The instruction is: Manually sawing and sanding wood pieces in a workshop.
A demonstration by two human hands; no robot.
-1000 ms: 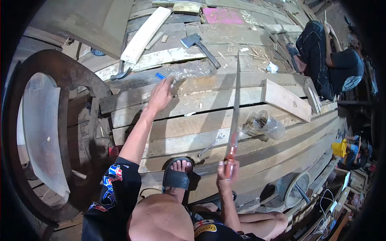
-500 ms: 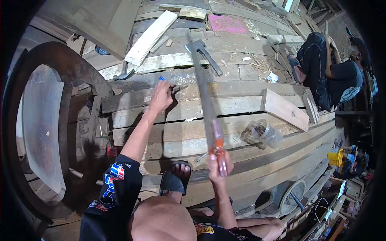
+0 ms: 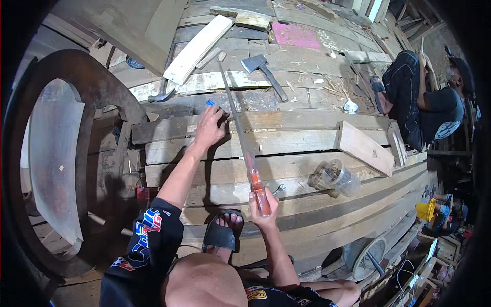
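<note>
My left hand (image 3: pixel 212 125) rests at the back edge of the near planks (image 3: pixel 307 140), fingers curled on something I cannot make out. A small blue object (image 3: pixel 209 103) sits by its fingertips. My right hand (image 3: pixel 263 210) grips the orange translucent handle of a long, narrow-bladed saw (image 3: pixel 236 117), whose blade points away from me and passes just right of my left hand. Beyond lie a hatchet (image 3: pixel 263 69) and, farther left, a claw hammer (image 3: pixel 163 95). A wrench (image 3: pixel 279 189) lies just right of the saw handle, with a clear plastic container (image 3: pixel 341 178) farther right.
A person (image 3: pixel 409 102) crouches at the right, with others farther back. Around me are a dark wooden chair frame (image 3: pixel 76 64), a light board (image 3: pixel 199 48), a short board (image 3: pixel 365 148), a pink sheet (image 3: pixel 295 35), a yellow bucket (image 3: pixel 425 209) and a pan (image 3: pixel 353 253).
The saw has swung leftward, its tip moving from right of the hatchet to left of it. My right hand has moved left and slightly up. My left hand has shifted only slightly.
</note>
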